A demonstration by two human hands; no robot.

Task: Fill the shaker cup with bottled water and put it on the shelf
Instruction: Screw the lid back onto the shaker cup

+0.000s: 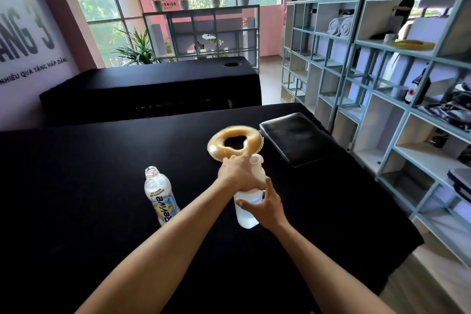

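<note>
**Supervisor:** Report the state of the hands and the location of the cup.

**Operator:** I am seeing the shaker cup (246,209) standing upright on the black desk (102,173). My left hand (239,173) is closing over its lid (256,173) from above; my right hand (267,205) is wrapping around the body.

**Supervisor:** Handling notes?

**Operator:** I am judging the cup to be stiff plastic, holding liquid, so heavier than empty and possibly slippery. I am planning to grip the body at mid-height and keep it upright, since I cannot tell whether the lid is fully sealed.

**Supervisor:** Obstructions?

**Operator:** The open water bottle (160,196) is standing near the cup on its left, uncapped, so a knock could spill it. A tan ring cushion (235,143) is lying just beyond the cup, with a black pad (298,137) beside it. The shelf (382,99) is standing to the right, several compartments already occupied.
</note>
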